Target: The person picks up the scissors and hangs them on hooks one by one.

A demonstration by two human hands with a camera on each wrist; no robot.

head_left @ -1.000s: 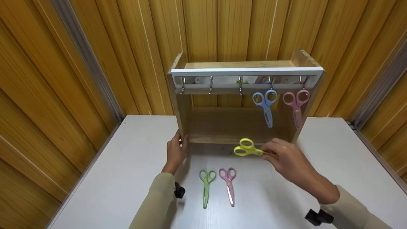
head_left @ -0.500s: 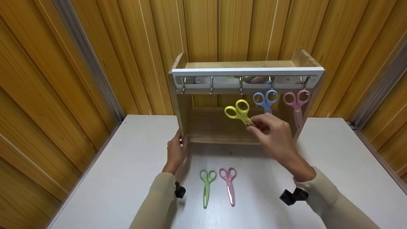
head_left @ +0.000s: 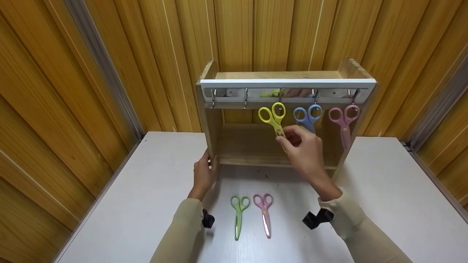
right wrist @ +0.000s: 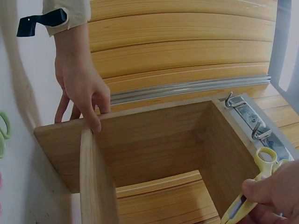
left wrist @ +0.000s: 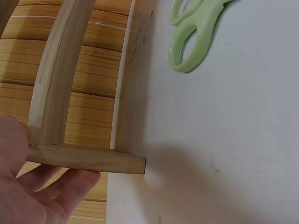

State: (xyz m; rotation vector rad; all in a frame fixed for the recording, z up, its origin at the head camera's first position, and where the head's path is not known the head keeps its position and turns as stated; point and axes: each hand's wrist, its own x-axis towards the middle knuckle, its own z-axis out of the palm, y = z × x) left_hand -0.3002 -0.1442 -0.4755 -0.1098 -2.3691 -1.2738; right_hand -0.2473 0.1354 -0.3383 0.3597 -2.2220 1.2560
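My right hand [head_left: 306, 148] pinches yellow scissors [head_left: 275, 121] by the blade end, handles upward. Their right finger loop is level with the tip of the middle hook [head_left: 280, 95]; whether it hangs on it I cannot tell. At the lower left, my left hand [head_left: 204, 174] grips the side panel of the wooden shelf [left wrist: 88, 158], thumb inside and fingers outside. Blue scissors [head_left: 308, 116], partly hidden by my right hand, and pink scissors [head_left: 344, 122] hang from the two right-hand hooks. Green scissors [head_left: 238, 213] and a second pink pair [head_left: 265, 213] lie on the table.
The metal hook rail [head_left: 234, 83] runs along the shelf's upper front; its two left hooks [head_left: 213, 98] carry nothing. Wood-look panels [head_left: 175, 54] stand behind and beside the white table [head_left: 157, 164].
My right hand has raised the yellow scissors from just above the table to the middle hook, turning the handles upward. My left hand stays on the shelf's side panel.
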